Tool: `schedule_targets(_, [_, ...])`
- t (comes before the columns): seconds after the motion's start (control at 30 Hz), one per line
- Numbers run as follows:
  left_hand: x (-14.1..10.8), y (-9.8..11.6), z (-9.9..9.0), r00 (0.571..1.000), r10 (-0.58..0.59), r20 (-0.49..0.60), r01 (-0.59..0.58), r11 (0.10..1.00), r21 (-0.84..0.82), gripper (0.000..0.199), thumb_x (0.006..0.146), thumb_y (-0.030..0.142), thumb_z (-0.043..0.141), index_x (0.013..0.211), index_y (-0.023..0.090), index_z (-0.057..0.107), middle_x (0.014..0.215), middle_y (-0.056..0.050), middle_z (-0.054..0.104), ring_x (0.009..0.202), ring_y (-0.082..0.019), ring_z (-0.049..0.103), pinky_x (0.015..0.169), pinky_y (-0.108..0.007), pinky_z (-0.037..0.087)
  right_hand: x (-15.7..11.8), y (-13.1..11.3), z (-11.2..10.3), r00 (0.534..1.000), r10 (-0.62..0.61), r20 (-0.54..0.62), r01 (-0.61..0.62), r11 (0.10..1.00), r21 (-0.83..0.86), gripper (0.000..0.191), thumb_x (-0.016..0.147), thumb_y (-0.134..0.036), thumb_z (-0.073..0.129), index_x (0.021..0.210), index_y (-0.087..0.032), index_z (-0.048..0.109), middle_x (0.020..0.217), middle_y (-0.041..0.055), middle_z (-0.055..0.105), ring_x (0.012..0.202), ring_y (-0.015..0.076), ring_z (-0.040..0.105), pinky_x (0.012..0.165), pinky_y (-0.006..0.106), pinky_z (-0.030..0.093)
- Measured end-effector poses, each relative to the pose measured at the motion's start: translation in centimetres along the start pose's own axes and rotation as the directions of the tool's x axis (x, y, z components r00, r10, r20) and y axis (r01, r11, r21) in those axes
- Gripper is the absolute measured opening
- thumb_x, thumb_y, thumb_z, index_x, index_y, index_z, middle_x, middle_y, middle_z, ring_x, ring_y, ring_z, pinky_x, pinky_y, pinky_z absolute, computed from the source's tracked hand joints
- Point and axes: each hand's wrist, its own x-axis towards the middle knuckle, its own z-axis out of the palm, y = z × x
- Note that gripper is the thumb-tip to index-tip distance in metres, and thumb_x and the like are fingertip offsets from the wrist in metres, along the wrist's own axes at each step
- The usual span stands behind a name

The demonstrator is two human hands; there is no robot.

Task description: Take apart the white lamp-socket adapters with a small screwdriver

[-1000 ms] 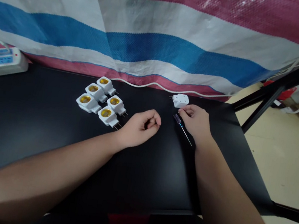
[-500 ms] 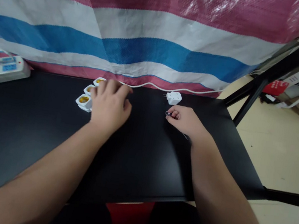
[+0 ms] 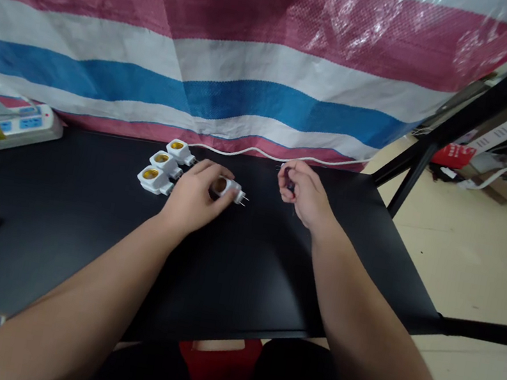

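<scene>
White plastic lamp-socket adapter (image 3: 229, 189) lies mid-table under the curled fingers of the left hand (image 3: 194, 196), beside three more adapters (image 3: 163, 163); the right hand (image 3: 304, 192) pinches a small dark object (image 3: 290, 185), mostly hidden, near the far edge of the black table (image 3: 241, 266)

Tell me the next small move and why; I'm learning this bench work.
Probably bring the lamp-socket adapter in the left hand toward the right hand: it is already apart from the three other adapters, and the right hand pinches a small dark-handled tool.

A 3-colour striped tarp (image 3: 275, 57) hangs behind the black table (image 3: 265, 296), whose metal legs (image 3: 407, 186) stand on a pale floor (image 3: 477, 273).
</scene>
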Motion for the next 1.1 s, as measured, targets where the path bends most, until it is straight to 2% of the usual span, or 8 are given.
schedule_targets(0.23, [-1.0,2.3,1.0,0.933,0.351,0.084,-0.324,0.918,-0.229,0.013,0.100,0.019,0.068,0.113,0.020,0.068,0.116,-0.010,0.070,0.104,-0.022,0.071,0.093,-0.038,0.059,2.2,1.1,0.8,0.974,-0.106,-0.201,0.161,0.947,0.279,0.039,0.091,-0.056,0.071,0.081,-0.025,0.050,0.064,-0.0070,0.045,0.054,0.0088,0.035,0.054,0.024,0.027])
schedule_targets(0.3, [-1.2,2.5,1.3,0.937,0.336,0.091,-0.291,0.899,-0.326,0.009,0.095,0.017,0.070,0.099,0.020,0.063,0.112,-0.009,0.068,0.108,-0.023,0.071,0.093,-0.038,0.059,1.6,1.2,0.5,0.970,-0.102,-0.220,0.172,0.930,0.326,0.044,0.092,-0.059,0.070,0.079,-0.025,0.047,0.063,-0.0079,0.039,0.053,0.0089,0.031,0.053,0.025,0.026])
schedule_targets(0.43, [-1.5,2.3,2.5,0.938,0.315,0.145,-0.215,0.857,-0.469,0.027,0.085,0.016,0.073,0.078,0.021,0.047,0.105,-0.007,0.063,0.103,-0.023,0.071,0.085,-0.036,0.059,-0.3,-0.4,-0.4,0.982,-0.034,-0.184,0.107,0.910,0.400,0.052,0.094,-0.063,0.070,0.075,-0.026,0.040,0.057,-0.0105,0.023,0.048,0.0094,0.016,0.048,0.027,0.019])
schedule_targets(0.53, [-1.7,1.9,3.6,0.937,0.304,0.173,-0.176,0.836,-0.519,0.019,0.082,0.015,0.072,0.092,0.021,0.057,0.125,-0.012,0.063,0.115,-0.027,0.070,0.087,-0.038,0.061,-1.5,-1.6,-0.7,0.989,-0.026,-0.146,0.089,0.891,0.445,0.054,0.094,-0.066,0.071,0.076,-0.027,0.038,0.055,-0.0111,0.018,0.047,0.0103,0.011,0.046,0.027,0.017])
schedule_targets(0.63, [-1.9,1.7,4.3,0.915,0.334,0.225,-0.167,0.822,-0.544,0.049,0.078,0.011,0.069,0.126,0.022,0.061,0.142,-0.016,0.064,0.132,-0.033,0.067,0.093,-0.042,0.063,-2.0,-2.0,-0.5,0.995,-0.031,-0.093,0.071,0.885,0.460,0.055,0.093,-0.066,0.072,0.076,-0.027,0.036,0.054,-0.0110,0.017,0.047,0.0108,0.011,0.046,0.027,0.018])
schedule_targets(0.73, [-1.9,1.5,4.5,0.875,0.355,0.329,-0.146,0.841,-0.520,0.070,0.076,0.005,0.064,0.143,0.024,0.057,0.131,-0.011,0.073,0.118,-0.029,0.073,0.098,-0.044,0.061,-2.0,-1.7,0.0,0.998,0.014,-0.064,0.013,0.915,0.403,0.057,0.091,-0.068,0.070,0.076,-0.027,0.034,0.054,-0.0104,0.018,0.048,0.0115,0.012,0.046,0.028,0.020])
schedule_targets(0.83, [-1.9,1.4,4.4,0.873,0.326,0.364,-0.106,0.853,-0.510,0.081,0.076,0.006,0.066,0.153,0.023,0.051,0.128,-0.011,0.072,0.107,-0.026,0.073,0.094,-0.042,0.062,-2.0,-1.6,0.5,0.997,0.049,-0.066,-0.027,0.951,0.309,0.059,0.092,-0.076,0.062,0.077,-0.028,0.031,0.055,-0.0097,0.019,0.049,0.0123,0.015,0.048,0.029,0.023])
schedule_targets(1.1, [-1.6,1.0,4.6,0.883,0.300,0.362,-0.084,0.858,-0.506,0.056,0.084,0.012,0.075,0.138,0.023,0.065,0.126,-0.011,0.064,0.117,-0.027,0.069,0.103,-0.044,0.060,-2.8,-2.3,2.1,0.995,-0.101,-0.025,0.104,0.939,0.328,0.054,0.093,-0.075,0.062,0.083,-0.029,0.036,0.059,-0.0090,0.025,0.049,0.0124,0.022,0.051,0.028,0.028])
